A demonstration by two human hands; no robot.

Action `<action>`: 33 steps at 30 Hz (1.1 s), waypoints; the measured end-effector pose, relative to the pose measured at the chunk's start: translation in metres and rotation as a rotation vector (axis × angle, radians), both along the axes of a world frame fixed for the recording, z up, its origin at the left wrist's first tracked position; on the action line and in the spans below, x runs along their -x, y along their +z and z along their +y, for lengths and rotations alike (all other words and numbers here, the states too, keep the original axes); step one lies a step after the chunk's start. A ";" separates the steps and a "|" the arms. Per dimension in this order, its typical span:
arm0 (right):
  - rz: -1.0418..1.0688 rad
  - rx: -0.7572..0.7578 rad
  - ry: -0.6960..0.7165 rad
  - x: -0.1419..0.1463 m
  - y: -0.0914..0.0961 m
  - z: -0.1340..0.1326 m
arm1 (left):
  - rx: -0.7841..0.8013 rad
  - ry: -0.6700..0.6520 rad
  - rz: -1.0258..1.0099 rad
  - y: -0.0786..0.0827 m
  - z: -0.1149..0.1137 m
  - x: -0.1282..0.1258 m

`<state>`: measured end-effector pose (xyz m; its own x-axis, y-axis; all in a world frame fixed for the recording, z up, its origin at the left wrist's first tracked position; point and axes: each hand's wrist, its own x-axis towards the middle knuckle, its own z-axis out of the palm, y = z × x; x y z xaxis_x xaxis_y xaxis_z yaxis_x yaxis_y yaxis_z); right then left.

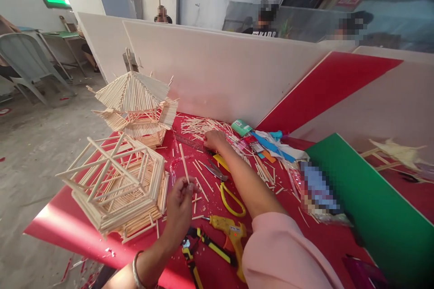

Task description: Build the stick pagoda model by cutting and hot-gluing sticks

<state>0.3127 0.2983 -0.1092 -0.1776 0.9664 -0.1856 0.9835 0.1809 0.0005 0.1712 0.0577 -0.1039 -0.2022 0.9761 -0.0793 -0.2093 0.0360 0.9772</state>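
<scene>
My left hand (pixel 180 207) pinches a thin wooden stick (pixel 184 162) and holds it upright beside a hexagonal stick frame (pixel 117 185) on the red table (pixel 61 221). My right hand (pixel 214 140) reaches forward with curled fingers to a pile of loose sticks (pixel 200 125) by the white partition; what its fingers hold, if anything, is hidden. A tiered pagoda roof of sticks (pixel 135 104) stands behind the frame. Yellow-handled scissors (pixel 225 187) lie under my right forearm.
A yellow glue gun (pixel 230 232) and yellow-black pliers (pixel 193 253) lie near the front edge. Packets and blue scraps (pixel 267 142) sit right of the pile. A green board (pixel 366 198) leans at right. White partitions (pixel 217 72) stand behind, with people beyond. A grey chair (pixel 27 61) stands at left.
</scene>
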 end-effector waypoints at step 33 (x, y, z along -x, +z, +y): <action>1.754 -0.033 -0.198 0.040 0.080 -0.298 | -0.342 -0.331 0.141 0.034 -0.073 0.023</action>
<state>0.2730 0.0002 -0.0291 -0.0187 0.9952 0.0956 -0.1652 0.0913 -0.9820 0.1482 -0.0153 -0.0700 0.1372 0.9552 0.2622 -0.1053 -0.2491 0.9627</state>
